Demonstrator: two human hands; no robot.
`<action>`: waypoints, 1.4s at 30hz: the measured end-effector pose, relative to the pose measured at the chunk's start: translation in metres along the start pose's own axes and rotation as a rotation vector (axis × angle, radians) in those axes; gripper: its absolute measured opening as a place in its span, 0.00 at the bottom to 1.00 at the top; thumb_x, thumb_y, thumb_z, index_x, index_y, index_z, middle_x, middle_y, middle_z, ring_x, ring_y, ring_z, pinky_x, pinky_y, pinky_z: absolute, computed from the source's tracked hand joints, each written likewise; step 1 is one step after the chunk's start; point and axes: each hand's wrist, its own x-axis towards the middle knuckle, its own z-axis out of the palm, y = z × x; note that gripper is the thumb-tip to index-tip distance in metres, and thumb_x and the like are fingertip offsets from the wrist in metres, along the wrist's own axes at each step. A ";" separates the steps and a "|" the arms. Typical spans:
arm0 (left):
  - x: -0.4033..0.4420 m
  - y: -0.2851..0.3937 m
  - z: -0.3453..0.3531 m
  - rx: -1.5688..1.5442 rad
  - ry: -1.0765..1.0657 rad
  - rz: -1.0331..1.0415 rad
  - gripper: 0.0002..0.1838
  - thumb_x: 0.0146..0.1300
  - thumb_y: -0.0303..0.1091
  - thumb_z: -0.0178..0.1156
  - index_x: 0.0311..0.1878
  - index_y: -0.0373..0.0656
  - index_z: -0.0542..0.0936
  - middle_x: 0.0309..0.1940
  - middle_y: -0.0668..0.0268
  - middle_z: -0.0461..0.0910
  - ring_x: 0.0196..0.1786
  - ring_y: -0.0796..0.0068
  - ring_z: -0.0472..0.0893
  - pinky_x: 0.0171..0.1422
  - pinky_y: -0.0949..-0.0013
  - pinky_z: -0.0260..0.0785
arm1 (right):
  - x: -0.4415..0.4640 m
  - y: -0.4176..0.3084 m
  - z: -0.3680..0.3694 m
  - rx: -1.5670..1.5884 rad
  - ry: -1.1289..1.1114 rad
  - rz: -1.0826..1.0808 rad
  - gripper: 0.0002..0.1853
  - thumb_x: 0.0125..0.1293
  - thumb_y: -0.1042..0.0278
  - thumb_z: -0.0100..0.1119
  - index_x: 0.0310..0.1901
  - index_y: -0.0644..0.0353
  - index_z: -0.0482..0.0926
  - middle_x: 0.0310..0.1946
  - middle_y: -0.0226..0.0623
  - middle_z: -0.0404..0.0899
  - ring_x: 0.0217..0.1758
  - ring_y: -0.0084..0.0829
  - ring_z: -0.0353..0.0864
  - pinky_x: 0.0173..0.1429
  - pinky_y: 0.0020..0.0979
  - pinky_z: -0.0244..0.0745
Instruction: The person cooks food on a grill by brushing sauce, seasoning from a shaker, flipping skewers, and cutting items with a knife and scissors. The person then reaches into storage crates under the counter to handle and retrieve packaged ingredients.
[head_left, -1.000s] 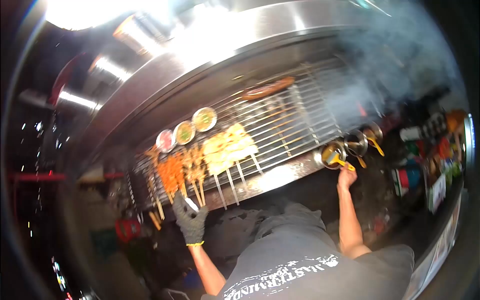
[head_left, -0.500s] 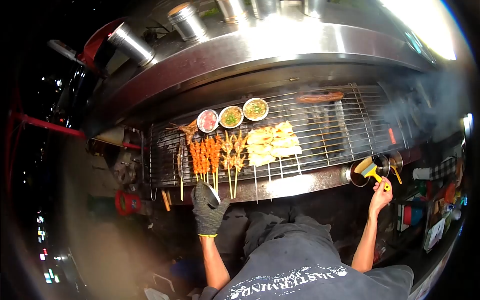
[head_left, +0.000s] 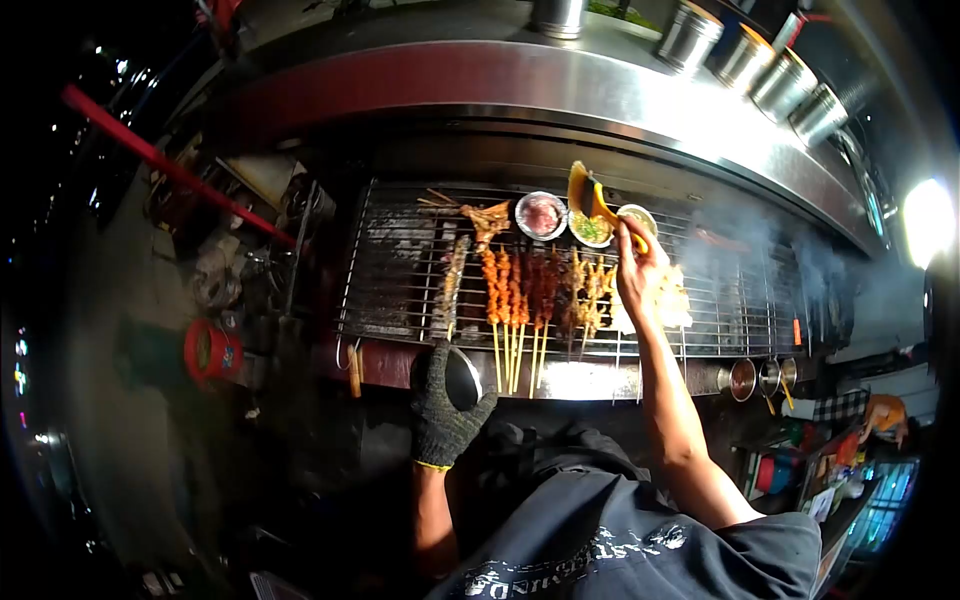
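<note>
My left hand (head_left: 450,425), in a dark knit glove, is closed around a small round metal cup (head_left: 462,378) at the grill's front edge; its contents are not visible. My bare right hand (head_left: 641,262) grips a yellow-handled basting brush (head_left: 599,207), bristles up and left over the middle foil cup. That foil cup (head_left: 591,230) holds a sauce with green bits. A foil cup of pinkish food (head_left: 541,216) sits to its left, a third cup (head_left: 638,214) to its right. Orange meat skewers (head_left: 503,290) lie between my hands. My right forearm partly covers pale pieces (head_left: 675,300).
The grill grate (head_left: 385,290) spans the counter, with smoke at right. Metal bowls (head_left: 742,380) hang or stand along its right front edge. Metal canisters (head_left: 690,38) line the upper shelf (head_left: 480,75). A red bucket (head_left: 211,350) stands at left.
My right hand has carried the brush from the bowls at the right front to above the foil cups. The view has swung left. My left hand still holds the metal cup.
</note>
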 end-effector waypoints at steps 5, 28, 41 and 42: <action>-0.014 -0.046 -0.019 -0.045 -0.045 -0.126 0.52 0.43 0.37 0.78 0.72 0.40 0.60 0.67 0.48 0.67 0.70 0.51 0.67 0.72 0.55 0.62 | 0.008 -0.014 0.054 -0.229 -0.197 -0.154 0.09 0.67 0.74 0.59 0.47 0.65 0.82 0.41 0.47 0.85 0.42 0.36 0.86 0.46 0.32 0.81; 0.180 0.010 0.057 0.133 -0.243 0.378 0.52 0.43 0.46 0.77 0.71 0.44 0.62 0.65 0.42 0.64 0.67 0.41 0.66 0.70 0.51 0.65 | -0.039 0.076 -0.080 1.088 0.599 1.022 0.10 0.70 0.68 0.57 0.44 0.66 0.77 0.39 0.46 0.82 0.45 0.39 0.84 0.52 0.38 0.83; 0.291 0.005 0.213 0.701 -0.512 0.584 0.54 0.35 0.53 0.79 0.68 0.47 0.64 0.61 0.45 0.67 0.63 0.42 0.68 0.67 0.44 0.63 | -0.146 0.097 -0.367 0.682 0.978 0.729 0.15 0.71 0.64 0.56 0.52 0.66 0.76 0.41 0.46 0.81 0.41 0.35 0.82 0.46 0.31 0.79; 0.277 0.030 0.199 0.683 -0.487 0.539 0.56 0.36 0.53 0.79 0.69 0.46 0.63 0.64 0.43 0.64 0.66 0.40 0.64 0.69 0.44 0.61 | -0.154 0.103 -0.383 0.670 0.996 0.723 0.15 0.71 0.64 0.56 0.52 0.67 0.76 0.42 0.46 0.81 0.42 0.35 0.82 0.46 0.32 0.79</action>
